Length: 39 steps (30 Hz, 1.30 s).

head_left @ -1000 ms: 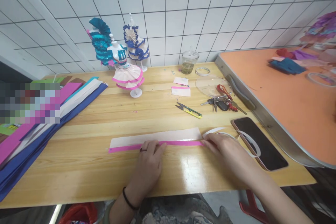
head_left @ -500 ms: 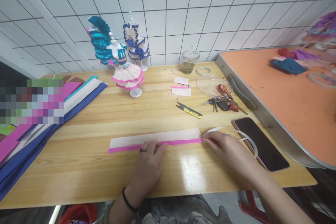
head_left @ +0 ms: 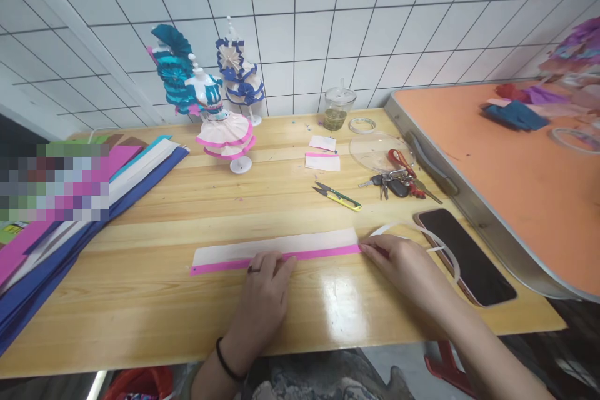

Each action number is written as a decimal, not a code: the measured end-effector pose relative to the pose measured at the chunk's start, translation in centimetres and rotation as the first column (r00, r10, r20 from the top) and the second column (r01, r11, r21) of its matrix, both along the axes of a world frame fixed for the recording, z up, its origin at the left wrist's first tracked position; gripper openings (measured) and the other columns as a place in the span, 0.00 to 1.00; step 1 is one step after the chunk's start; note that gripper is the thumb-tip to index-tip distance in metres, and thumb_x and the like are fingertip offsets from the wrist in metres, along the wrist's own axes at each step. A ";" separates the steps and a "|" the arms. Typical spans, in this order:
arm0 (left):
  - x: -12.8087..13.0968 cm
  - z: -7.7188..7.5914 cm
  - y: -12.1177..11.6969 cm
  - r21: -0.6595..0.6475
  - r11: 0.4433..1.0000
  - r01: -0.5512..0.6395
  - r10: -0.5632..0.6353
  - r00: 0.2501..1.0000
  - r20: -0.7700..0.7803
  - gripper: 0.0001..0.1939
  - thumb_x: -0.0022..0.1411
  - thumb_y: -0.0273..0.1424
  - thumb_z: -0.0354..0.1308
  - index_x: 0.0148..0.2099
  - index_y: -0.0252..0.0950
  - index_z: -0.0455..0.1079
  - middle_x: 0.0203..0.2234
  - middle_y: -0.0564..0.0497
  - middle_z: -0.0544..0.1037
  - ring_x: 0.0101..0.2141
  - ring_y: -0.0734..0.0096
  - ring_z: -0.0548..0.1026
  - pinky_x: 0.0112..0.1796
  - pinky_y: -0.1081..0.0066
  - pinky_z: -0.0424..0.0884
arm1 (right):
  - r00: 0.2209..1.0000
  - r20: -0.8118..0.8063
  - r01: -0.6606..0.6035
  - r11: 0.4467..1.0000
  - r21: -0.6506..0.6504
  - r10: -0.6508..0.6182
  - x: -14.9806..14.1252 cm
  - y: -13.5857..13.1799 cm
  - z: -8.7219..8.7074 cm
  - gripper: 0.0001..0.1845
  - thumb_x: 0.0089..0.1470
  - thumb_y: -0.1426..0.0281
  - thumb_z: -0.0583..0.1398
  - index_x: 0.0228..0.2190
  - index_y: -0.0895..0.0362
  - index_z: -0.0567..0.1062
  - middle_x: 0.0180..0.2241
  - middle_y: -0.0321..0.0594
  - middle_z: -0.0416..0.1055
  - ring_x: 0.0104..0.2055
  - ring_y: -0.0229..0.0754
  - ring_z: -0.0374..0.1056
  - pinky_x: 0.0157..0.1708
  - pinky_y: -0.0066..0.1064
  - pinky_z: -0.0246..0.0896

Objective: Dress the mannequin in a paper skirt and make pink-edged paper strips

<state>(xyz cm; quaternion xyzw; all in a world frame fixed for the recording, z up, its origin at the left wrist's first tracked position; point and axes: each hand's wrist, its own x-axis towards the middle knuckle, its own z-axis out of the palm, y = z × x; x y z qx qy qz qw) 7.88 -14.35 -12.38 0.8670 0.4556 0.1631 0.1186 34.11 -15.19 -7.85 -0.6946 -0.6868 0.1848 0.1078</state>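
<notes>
A long crepe-paper-like strip (head_left: 276, 245), white with a bright pink band along its near edge, lies flat across the table in front of me. My left hand (head_left: 267, 287) bears down on the pink band near its middle, fingers bent and the thumb beside them. At the strip's right end, my right hand (head_left: 391, 256) pinches the pink corner between thumb and fingertips. A thin white ring (head_left: 449, 250), probably a narrow tape roll, is partly hidden behind the right hand. Thread snips (head_left: 337, 197) with yellow and dark green handles rest beyond the strip.
Paper-dressed mannequins (head_left: 227, 137) stand near the tiled wall. Coloured paper sheets (head_left: 135, 178) are stacked at left. Small paper pieces (head_left: 322, 162), a lidded cup (head_left: 338, 109), keys (head_left: 398, 184) and a phone (head_left: 464, 256) lie around. An orange-topped table (head_left: 510, 181) adjoins at right.
The view has shifted very slightly. Both hands keep their places on the strip, the right fingertips still at its right end.
</notes>
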 end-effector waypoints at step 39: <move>-0.1 -0.3 0.0 0.014 1.000 0.008 -0.008 1.000 0.011 0.22 0.55 0.16 0.46 0.51 0.34 0.65 0.40 0.44 0.65 0.41 0.61 0.62 0.42 0.59 0.65 | 0.990 0.018 0.141 0.986 -0.092 -0.140 0.7 0.4 -1.7 0.13 0.53 0.64 0.52 0.22 0.53 0.71 0.24 0.39 0.75 0.28 0.45 0.69 0.25 0.30 0.52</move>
